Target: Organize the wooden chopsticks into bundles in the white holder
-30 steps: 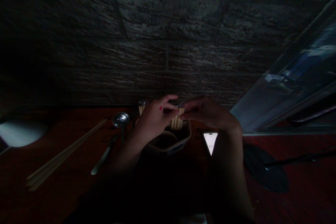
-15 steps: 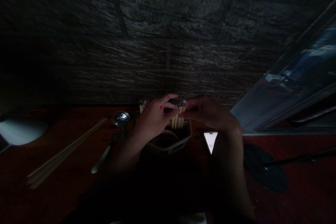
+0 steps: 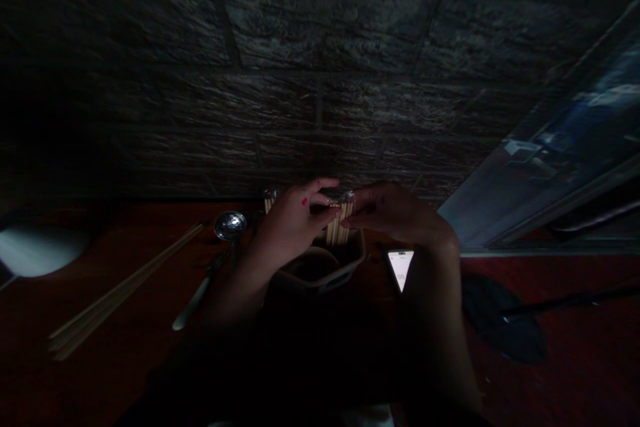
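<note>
The scene is very dark. My left hand and my right hand meet over a dark holder with pale rim that stands on the reddish table. A bundle of wooden chopsticks stands upright in it. Both hands pinch closed on the chopstick tops; a small shiny object shows between the fingertips, too dim to name.
A metal ladle and a knife-like utensil lie left of the holder. Loose chopsticks lie further left, near a white dish. A lit phone lies at the right. A dark round base sits beyond. Brick wall behind.
Nearly nothing differs; both hands stay pinched over the chopsticks, with only slight finger shifts and a small camera drift.
</note>
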A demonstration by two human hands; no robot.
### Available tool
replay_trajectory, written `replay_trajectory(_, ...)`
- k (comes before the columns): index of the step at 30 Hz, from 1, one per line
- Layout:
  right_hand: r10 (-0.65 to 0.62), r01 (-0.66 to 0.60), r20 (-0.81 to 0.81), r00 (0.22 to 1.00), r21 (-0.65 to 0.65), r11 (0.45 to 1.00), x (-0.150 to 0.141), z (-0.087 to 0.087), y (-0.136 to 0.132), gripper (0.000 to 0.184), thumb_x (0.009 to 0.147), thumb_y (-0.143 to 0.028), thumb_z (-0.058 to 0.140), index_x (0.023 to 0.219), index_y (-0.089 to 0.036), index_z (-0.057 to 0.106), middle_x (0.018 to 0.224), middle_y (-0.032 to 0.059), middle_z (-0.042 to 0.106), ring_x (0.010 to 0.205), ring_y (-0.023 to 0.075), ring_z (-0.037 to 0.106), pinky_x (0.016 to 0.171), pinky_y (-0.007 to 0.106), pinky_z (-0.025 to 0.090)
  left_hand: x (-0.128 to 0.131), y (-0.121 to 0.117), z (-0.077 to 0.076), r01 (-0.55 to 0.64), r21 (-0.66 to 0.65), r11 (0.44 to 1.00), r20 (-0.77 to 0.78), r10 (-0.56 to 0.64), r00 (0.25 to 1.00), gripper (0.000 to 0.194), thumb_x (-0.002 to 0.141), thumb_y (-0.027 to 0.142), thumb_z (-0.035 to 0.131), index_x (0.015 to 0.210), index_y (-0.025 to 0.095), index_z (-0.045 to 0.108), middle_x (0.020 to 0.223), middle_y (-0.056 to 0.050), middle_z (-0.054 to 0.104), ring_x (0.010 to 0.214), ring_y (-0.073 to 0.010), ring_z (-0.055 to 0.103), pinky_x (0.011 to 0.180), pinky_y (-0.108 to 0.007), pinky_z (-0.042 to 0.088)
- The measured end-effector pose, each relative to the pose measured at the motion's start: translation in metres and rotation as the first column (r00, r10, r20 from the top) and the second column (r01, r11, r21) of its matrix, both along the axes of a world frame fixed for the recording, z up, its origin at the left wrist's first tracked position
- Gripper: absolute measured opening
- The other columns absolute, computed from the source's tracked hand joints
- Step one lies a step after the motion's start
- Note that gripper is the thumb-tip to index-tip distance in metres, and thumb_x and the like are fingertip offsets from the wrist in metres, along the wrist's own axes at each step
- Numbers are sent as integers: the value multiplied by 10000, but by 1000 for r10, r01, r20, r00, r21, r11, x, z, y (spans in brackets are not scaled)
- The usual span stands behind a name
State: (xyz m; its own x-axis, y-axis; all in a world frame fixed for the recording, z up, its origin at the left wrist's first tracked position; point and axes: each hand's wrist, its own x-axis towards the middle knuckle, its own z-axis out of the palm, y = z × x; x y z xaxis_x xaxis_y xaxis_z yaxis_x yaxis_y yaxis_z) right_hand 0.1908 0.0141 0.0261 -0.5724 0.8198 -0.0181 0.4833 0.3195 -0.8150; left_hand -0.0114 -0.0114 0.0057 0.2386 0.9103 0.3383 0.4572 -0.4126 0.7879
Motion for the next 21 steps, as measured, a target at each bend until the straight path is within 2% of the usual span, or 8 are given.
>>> replay_trajectory(13, 13, -14, -11, 1000, -64, 998, -1, 1, -1, 161, 759, -251, 710, 907, -188, 721, 821, 17, 717, 723, 146, 614, 601, 243, 422, -3, -2, 2, 57, -35, 998, 55, -55, 997, 450, 833, 232, 687, 1267, 194, 575, 1049, -72, 759, 981, -220, 718, 867, -354, 556)
replay_trajectory(21, 22, -21, 34, 999, -33, 999, 2, -2, 3, 135, 769, -274, 701, 871, -190, 728, 810, 4, 709, 716, 135, 602, 599, 238, 404, -2, -1, 1, 69, 4, 998, 95, -69, 993, 409, 836, 202, 671, 1237, 185, 590, 1009, -60, 761, 935, -200, 725, 874, -349, 563)
